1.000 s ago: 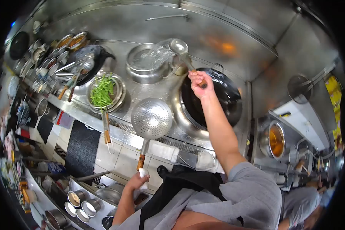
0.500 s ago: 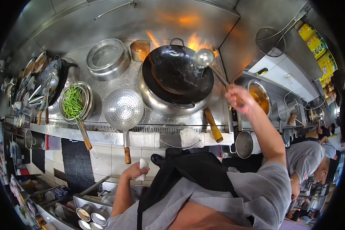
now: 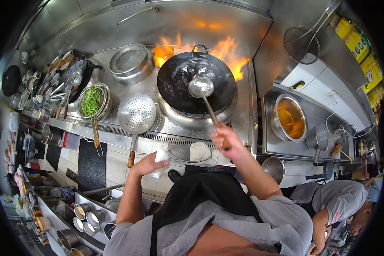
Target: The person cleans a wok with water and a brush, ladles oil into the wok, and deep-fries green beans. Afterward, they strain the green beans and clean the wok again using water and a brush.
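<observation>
My right hand grips the wooden handle of a ladle, whose bowl is over the black wok. Water glistens inside the wok, and flames rise behind it. Near the stove's front edge, my left hand holds a folded white cloth. A large perforated skimmer lies to the left of the wok, its handle jutting over the edge. Further left, green vegetables rest in a strainer on a round metal pot.
A lidded metal pot stands behind the skimmer. At the right are a bowl of amber liquid and a hanging mesh strainer. Utensils and another wok crowd the left. A co-worker bends at the lower right.
The ladle has moved from the wok's back right side to over its middle, and my right hand has come down and left. Flames behind the wok are larger. My left hand with the cloth is higher.
</observation>
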`<state>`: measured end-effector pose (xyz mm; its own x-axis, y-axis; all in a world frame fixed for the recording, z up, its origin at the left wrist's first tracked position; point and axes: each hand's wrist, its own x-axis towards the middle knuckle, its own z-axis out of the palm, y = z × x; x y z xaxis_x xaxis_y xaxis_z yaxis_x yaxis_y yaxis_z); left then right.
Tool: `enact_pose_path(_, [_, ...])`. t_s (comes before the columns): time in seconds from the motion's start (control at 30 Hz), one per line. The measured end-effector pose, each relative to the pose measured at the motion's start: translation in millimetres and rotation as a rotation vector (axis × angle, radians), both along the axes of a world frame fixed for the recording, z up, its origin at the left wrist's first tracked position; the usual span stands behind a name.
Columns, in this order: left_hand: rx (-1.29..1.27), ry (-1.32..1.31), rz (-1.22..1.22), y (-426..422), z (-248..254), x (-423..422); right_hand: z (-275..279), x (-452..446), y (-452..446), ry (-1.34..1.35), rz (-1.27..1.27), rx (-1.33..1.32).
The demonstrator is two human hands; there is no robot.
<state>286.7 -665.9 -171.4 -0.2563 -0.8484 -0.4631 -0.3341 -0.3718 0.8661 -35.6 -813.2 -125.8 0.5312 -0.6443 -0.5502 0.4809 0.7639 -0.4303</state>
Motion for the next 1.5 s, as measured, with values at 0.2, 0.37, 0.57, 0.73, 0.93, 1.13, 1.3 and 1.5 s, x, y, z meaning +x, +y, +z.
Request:
enact_pose_path(0.2, [-0.042, -0.012, -0.064, -13, -13, -54, -75, -33, -87, 0.306, 0.213, -0.321])
enact_pose_path(0.37, [-0.012, 0.037, 0.107, 7, -32, -54, -126, -90, -25, 1.3, 0.029, -1.208])
enact_pose_path(0.57, [0.056, 0.31, 0.628, 9, -54, -42, -191, -186, 96, 1.606, 0.145, -1.052])
enact_pose_path(0.73, [0.19, 0.689, 0.899, -59, -71, -51, -214, -168, 140, 1.992, 0.553, -0.62])
enact_pose_path(0.93, [0.305, 0.756, 0.739, -161, -74, -80, -204, -180, 108, 1.95, 0.699, -0.604])
enact_pose_path(1.13, [0.236, 0.657, 0.796, -206, -78, -118, -181, -98, 16, 1.836, 0.845, -0.411])
enact_pose_path(1.3, [0.024, 0.506, 0.899, -209, -77, -46, -182, -86, -2, 1.815, 0.774, -0.498])
enact_pose_path(1.5, [-0.084, 0.454, 0.975, -216, -71, -15, -104, -119, 23, 0.873, -0.013, -0.297])
